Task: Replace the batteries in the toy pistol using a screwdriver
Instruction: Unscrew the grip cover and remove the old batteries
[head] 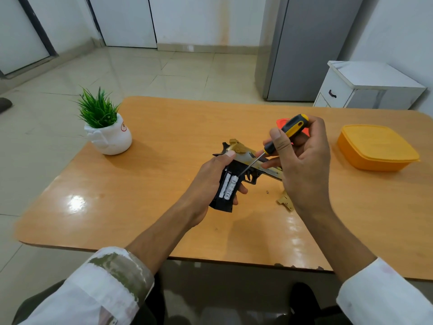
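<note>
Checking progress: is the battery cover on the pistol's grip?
No: two batteries lie exposed in the toy pistol grip, and the gold cover lies on the table.

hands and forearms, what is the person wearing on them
Both hands are bare: the left hand and right hand show no gloves, rings or watch. The left sleeve is white with olive-brown blotches, pushed up the forearm. The right sleeve is plain white with a faint pinkish mark.
</note>
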